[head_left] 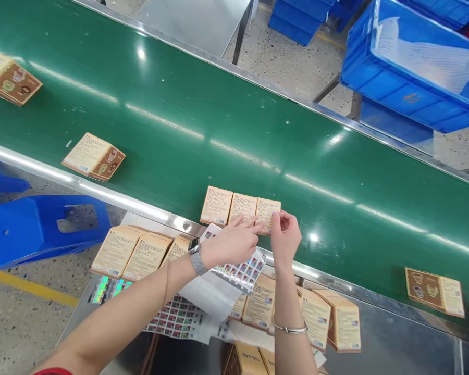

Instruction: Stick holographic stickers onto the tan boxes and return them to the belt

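Three small cream cardboard boxes stand side by side at the near edge of the green conveyor belt: a left box [216,204], a middle box [244,203] and a right box [268,209]. My left hand [236,240], with a watch on its wrist, lies with fingers stretched over the middle and right boxes. At the right box's right edge, my right hand [286,233] has thumb and forefinger pinched together; whatever sits between them is too small to make out. A sheet of small printed stickers [244,273] lies partly under my left hand, over the belt's metal rim.
More boxes stand on the near table, a left group [115,252] and a right group [312,315], among further sticker sheets [175,317]. Single boxes lie on the belt [172,156], left and far right. A blue stool [35,229] and blue crates [410,88] flank the line.
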A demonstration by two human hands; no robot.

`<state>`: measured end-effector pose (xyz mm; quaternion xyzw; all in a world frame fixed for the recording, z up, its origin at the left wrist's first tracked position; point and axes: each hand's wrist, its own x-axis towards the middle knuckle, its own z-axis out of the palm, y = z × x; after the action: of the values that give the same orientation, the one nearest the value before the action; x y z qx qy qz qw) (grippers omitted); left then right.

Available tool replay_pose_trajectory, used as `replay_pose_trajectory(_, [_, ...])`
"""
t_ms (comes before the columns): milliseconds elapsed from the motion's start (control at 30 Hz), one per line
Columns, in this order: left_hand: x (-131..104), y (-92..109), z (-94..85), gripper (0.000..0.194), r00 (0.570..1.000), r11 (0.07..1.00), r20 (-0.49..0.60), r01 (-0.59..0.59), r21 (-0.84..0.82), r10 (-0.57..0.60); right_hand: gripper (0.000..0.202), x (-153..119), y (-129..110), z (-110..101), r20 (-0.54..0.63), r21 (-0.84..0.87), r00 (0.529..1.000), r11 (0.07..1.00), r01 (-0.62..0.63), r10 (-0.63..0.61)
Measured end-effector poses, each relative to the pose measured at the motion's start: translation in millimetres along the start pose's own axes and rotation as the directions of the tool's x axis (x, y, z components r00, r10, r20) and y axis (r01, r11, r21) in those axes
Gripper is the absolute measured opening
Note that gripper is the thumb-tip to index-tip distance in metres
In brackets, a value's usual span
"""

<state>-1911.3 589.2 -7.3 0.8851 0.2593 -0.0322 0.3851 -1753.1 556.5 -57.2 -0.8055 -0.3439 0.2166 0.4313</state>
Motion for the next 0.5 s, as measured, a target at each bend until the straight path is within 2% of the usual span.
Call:
replay_pose_trajectory(100, [4.3, 3.4, -0.4, 0.027, 1.0, 1.0, -0.004, -0.011, -0.003, 0.011, 0.039, 2.4, 2.6, 0.6, -0.098, -0.061, 0.994, 0.997, 0.048, -0.053])
replay_pose_trajectory(200, [0.1, 7.0, -6.8, 0.026, 0.999, 0.998, -0.026, -0.027, -0.061, 0.026, 0.052, 6.5, -1.5, -8.9, -0.134, -0.091, 0.989, 0.995, 0.049, -0.061])
replay_pose_trajectory(300, [-13.5, 9.3, -17.7, 0.022, 0.997, 0.981, -0.026, 0.063, -0.182, -0.068, 0.038, 2.5, -16.6, -33.2, -0.107, -0.198, 0.981, 0.97, 0.14, -0.163])
replay_pose_trajectory(367, [-24.7, 10.0, -25.3, 0.022, 0.99, 0.962, -0.05, 0.114, -0.247, -0.13, 0.03, -7.1, -31.5, -54.1, 0.086, -0.204, 0.965, 0.944, 0.259, -0.246])
replay_pose_trajectory(400, [-29.8, 10.4, -28.7, 0.022, 0.987, 0.956, -0.075, 0.118, -0.27, -0.143, 0.029, -13.3, -39.4, -64.1, 0.235, -0.171, 0.934, 0.934, 0.313, -0.27])
replay_pose_trajectory(467, [-38.1, 11.8, -34.5, 0.021, 0.981, 0.945, -0.112, 0.12, -0.305, -0.161, 0.026, -26.1, -53.6, -80.6, 0.515, -0.088, 0.81, 0.923, 0.374, -0.279])
replay_pose_trajectory(500, [-40.8, 13.0, -36.7, 0.02, 0.978, 0.939, -0.118, 0.13, -0.318, -0.175, 0.023, -31.7, -59.1, -86.3, 0.602, -0.062, 0.749, 0.919, 0.388, -0.275])
